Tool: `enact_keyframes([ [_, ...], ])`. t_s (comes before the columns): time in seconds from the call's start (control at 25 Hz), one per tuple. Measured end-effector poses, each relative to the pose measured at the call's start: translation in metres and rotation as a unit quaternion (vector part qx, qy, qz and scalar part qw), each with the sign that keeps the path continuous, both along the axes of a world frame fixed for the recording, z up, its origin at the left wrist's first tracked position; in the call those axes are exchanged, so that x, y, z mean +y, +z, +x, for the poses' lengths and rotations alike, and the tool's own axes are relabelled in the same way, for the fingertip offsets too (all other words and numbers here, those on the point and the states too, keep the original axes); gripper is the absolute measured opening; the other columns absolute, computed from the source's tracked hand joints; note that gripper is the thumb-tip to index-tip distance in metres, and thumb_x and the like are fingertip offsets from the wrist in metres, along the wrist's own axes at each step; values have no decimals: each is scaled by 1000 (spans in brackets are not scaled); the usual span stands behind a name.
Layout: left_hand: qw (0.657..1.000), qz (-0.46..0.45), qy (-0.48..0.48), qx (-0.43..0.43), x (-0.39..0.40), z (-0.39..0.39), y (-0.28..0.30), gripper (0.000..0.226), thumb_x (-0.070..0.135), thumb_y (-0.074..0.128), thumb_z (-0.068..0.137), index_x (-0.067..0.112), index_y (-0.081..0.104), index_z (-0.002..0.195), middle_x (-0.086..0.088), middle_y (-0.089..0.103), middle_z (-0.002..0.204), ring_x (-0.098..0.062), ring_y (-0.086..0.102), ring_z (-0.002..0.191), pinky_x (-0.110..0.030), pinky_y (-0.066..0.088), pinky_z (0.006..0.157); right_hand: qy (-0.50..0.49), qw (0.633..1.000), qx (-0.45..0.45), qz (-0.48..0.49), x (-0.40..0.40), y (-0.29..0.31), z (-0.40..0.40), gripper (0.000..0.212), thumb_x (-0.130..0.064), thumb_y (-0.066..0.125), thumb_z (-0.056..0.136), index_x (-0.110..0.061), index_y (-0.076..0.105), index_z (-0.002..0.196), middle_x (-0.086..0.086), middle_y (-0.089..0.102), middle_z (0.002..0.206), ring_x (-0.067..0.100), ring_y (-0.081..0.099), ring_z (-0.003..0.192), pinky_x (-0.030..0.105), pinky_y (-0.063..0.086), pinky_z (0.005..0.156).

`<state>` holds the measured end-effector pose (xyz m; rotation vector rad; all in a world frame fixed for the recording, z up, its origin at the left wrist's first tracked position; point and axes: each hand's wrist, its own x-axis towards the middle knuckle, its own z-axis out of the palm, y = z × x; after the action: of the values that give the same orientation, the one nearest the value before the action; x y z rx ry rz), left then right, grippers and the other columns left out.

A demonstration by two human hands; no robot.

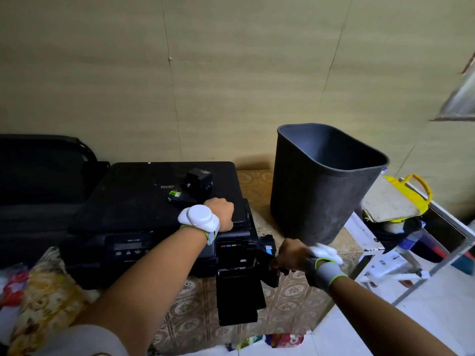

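A black printer (pixel 144 201) sits on patterned flooring against the wall. My left hand (pixel 221 210) rests on the right part of its lid, fingers curled over the lid's edge. My right hand (pixel 289 255) grips the opened ink cartridge cover (pixel 270 274) at the printer's front right corner. An ink cartridge with a blue label (pixel 267 249) shows in the open bay. Two loose black cartridges (pixel 199 179) lie on the lid beyond my left hand. The paper tray (pixel 237 299) sticks out in front.
A dark grey waste bin (pixel 321 186) stands to the right of the printer. A white rack (pixel 385 253) with a yellow-handled bag (pixel 411 194) is at far right. Black furniture (pixel 38 176) is at left, floral cloth (pixel 43 299) at lower left.
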<state>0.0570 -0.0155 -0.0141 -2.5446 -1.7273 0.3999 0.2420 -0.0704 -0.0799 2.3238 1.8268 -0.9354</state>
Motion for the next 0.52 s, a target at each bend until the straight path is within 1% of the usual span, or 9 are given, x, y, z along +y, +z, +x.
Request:
enact_keyframes([
  [0.08, 1000, -12, 3, -3, 3, -1, 3, 29, 12, 47, 88, 1, 63, 109, -18, 64, 120, -33, 62, 106, -34, 49, 80, -13, 1000, -7, -2, 8, 3, 6, 24, -31, 72, 69, -15, 68, 51, -5, 57, 38, 2, 49, 34, 16, 43, 43],
  [0.16, 1000, -23, 6, -7, 6, -2, 5, 23, 12, 47, 87, 2, 63, 101, -19, 65, 119, -33, 62, 99, -32, 45, 73, -36, 999, -14, 12, 18, 6, 14, 29, -29, 71, 70, -15, 66, 46, -6, 54, 31, 0, 46, 28, 14, 39, 38],
  [0.2, 1000, -25, 5, -8, 7, -2, 5, 22, 12, 47, 87, 2, 63, 99, -19, 65, 118, -34, 63, 101, -32, 45, 72, -50, 998, -13, 24, 22, 8, 17, 25, -29, 71, 70, -13, 69, 51, -5, 57, 35, 0, 50, 31, 15, 41, 39],
  [0.24, 1000, -28, 3, -7, 7, -1, 5, 19, 11, 47, 86, 3, 61, 95, -19, 66, 116, -34, 63, 103, -32, 45, 72, -59, 998, -5, 38, 28, 7, 20, 22, -30, 71, 70, -10, 73, 61, -2, 64, 45, 4, 57, 40, 18, 46, 44],
  [0.28, 1000, -29, -1, -5, 6, 0, 5, 14, 11, 48, 86, 4, 59, 90, -19, 66, 113, -35, 63, 102, -32, 45, 71, -69, 996, 9, 49, 33, 4, 22, 25, -31, 71, 69, -7, 76, 73, 2, 71, 60, 11, 65, 53, 24, 51, 53],
  [0.32, 1000, -29, -4, -2, 5, 0, 6, 11, 11, 48, 86, 6, 57, 88, -19, 66, 109, -35, 63, 99, -32, 45, 71, -79, 995, 21, 59, 38, 0, 22, 31, -33, 72, 69, -5, 76, 82, 7, 74, 74, 18, 68, 65, 28, 54, 60],
  [0.36, 1000, -28, -6, -1, 5, 0, 7, 13, 11, 48, 86, 6, 60, 90, -19, 65, 107, -34, 62, 97, -33, 47, 73, -91, 993, 27, 65, 42, -5, 21, 35, -35, 72, 70, -4, 74, 87, 9, 74, 83, 22, 68, 73, 30, 53, 64],
  [0.44, 999, -33, -6, -2, 5, 0, 7, 22, 12, 48, 86, 2, 64, 99, -19, 66, 112, -34, 62, 98, -35, 50, 77, -112, 990, 45, 69, 47, -17, 18, 41, -39, 72, 70, -3, 74, 90, 10, 74, 89, 25, 68, 77, 30, 52, 64],
  [0.52, 999, -47, -4, -9, 5, 0, 7, 14, 12, 48, 86, 4, 59, 91, -21, 65, 116, -32, 57, 88, -34, 46, 72, -129, 988, 69, 54, 49, -29, 15, 46, -45, 70, 69, -4, 74, 90, 11, 74, 87, 26, 67, 73, 29, 49, 58],
])
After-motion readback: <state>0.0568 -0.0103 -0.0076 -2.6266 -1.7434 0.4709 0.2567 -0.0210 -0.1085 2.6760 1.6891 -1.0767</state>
